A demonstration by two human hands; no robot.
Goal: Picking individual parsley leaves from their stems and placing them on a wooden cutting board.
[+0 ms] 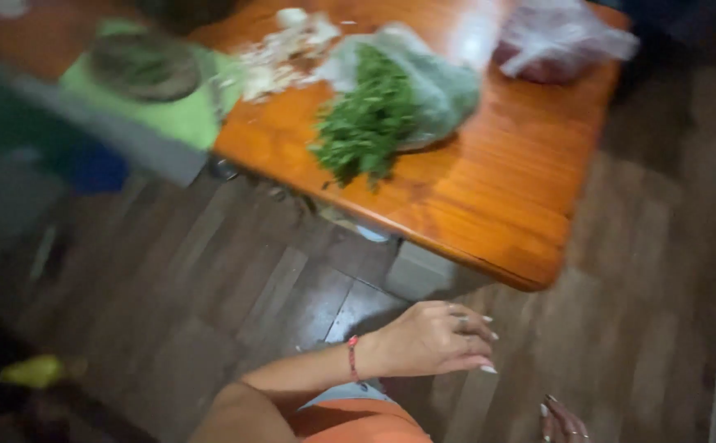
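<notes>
My left hand (432,338) hovers over the dark wooden floor, below the near corner of an orange-brown wooden table (497,197). Its fingers are stretched out to the right and hold nothing; a red band circles the wrist. Only part of my right hand (563,422) shows at the bottom edge, and I see nothing in it. On the table lies a bunch of green herbs (366,123), half out of a clear plastic bag (440,82). The whole view is blurred by motion.
A pinkish plastic bag (555,41) sits at the table's far right. White peelings (280,53) lie beside a green mat (177,115) that carries a dark bowl (145,66). A pale table leg (424,271) stands under the corner. A yellow object (38,371) lies on the floor at left.
</notes>
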